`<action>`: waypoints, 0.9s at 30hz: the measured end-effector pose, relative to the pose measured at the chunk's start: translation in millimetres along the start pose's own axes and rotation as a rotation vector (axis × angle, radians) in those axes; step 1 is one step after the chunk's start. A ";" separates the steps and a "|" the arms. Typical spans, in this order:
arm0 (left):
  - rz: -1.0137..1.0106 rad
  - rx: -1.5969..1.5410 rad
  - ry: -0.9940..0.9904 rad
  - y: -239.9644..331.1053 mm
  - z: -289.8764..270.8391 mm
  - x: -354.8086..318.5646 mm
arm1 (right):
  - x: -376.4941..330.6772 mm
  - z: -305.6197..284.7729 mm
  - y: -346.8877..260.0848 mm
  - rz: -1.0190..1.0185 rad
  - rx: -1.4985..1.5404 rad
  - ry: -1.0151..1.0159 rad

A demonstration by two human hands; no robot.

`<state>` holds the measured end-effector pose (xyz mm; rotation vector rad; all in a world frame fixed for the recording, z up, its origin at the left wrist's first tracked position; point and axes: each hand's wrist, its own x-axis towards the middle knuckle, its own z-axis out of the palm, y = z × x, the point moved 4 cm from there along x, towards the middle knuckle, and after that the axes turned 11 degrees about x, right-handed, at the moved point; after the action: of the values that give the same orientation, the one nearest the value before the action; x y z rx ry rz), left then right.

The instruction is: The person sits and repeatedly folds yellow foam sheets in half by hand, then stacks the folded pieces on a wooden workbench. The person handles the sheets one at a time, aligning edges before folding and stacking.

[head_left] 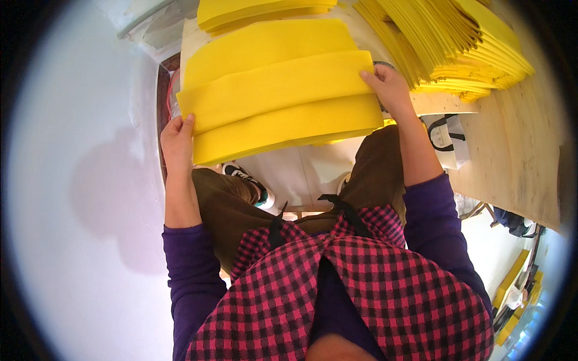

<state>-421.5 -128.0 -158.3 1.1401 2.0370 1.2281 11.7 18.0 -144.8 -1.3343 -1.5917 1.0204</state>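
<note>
A wide piece of folded yellow fabric [283, 81] spans the space between my hands over the near table edge. It lies in layered folds, its near side hanging out above my lap. My left hand [178, 141] pinches its left edge, thumb on top. At the right edge, my right hand [391, 89] grips the upper fold with thumb and fingers closed. The fingers under the fabric are hidden on both sides.
A stack of folded yellow fabric [265, 13] lies beyond my hands. Taller piles of yellow fabric [445, 45] stand at the right on the wooden table [512, 144]. A white bag with black handles [447, 139] is below it. The white wall [78, 180] runs close on my left.
</note>
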 end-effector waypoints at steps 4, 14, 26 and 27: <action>-0.014 0.031 -0.014 -2.5 2.2 4.2 | -8.1 4.0 -2.3 0.012 -0.086 0.026; -0.002 0.034 0.005 -10.6 5.6 6.4 | -23.6 -3.0 -37.8 -0.139 -0.262 0.315; -0.001 0.011 0.010 -4.9 5.1 5.3 | -93.0 166.1 -127.9 -0.668 -0.442 -0.432; -0.009 -0.001 0.008 -5.9 5.2 4.9 | -92.0 171.3 -128.8 -0.649 -0.462 -0.448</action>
<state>-422.5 -122.8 -166.0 1.1262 2.0455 1.2310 -180.9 -102.5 -92.0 -0.7660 -2.4923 0.5767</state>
